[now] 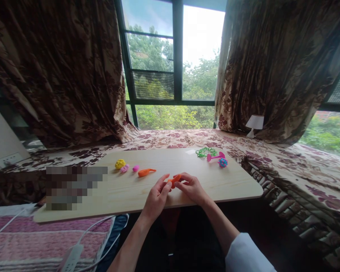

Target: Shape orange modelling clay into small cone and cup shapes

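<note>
White right sleeve, bare hands

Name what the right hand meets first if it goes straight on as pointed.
Probably the left hand, just across the small orange piece that the right hand holds; exact depth is unclear.

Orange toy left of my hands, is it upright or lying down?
The orange toy is lying down: its body and tail stretch sideways along the table.

Dark-framed window, daylit; trees outside. Floral drapes hang either side. White-shaded lamp stands on flower-patterned ledge cover. Pale wood-grain table. Wall socket plate. Striped quilted spread, lower left.
</note>
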`<state>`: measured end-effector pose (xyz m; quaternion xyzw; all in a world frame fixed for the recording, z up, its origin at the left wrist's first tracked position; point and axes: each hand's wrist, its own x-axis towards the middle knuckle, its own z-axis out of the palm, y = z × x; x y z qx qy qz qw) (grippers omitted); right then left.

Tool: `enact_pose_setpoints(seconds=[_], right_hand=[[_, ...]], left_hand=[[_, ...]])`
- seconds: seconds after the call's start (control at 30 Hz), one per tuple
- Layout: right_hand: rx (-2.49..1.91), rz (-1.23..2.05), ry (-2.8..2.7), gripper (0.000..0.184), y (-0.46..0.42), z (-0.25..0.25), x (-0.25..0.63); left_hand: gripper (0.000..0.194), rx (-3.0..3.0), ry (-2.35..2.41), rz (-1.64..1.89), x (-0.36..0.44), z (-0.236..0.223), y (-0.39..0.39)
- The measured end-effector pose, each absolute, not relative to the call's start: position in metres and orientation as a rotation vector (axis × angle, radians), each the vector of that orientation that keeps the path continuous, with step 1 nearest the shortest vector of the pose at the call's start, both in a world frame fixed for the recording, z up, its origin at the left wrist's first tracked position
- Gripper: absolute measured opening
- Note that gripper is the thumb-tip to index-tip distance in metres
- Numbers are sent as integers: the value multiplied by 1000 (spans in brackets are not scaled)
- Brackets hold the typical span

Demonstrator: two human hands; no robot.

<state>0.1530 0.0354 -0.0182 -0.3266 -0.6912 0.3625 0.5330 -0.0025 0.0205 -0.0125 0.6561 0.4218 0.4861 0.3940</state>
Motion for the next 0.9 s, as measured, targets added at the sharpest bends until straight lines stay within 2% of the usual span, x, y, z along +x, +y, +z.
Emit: enact_pose_setpoints(seconds=[0.17, 0.33, 0.9], right_hand=[[-782, 907, -1624, 22, 36, -19, 153], [-769, 905, -1593, 17, 36, -19, 153], [-829, 852, -1550, 24, 37, -18, 155]], left_hand=[[39, 1714, 1025, 1199, -2, -11, 19], [42, 1700, 1012, 1194, -2, -14, 20], [37, 1771, 1052, 1161, 1, -8, 17]])
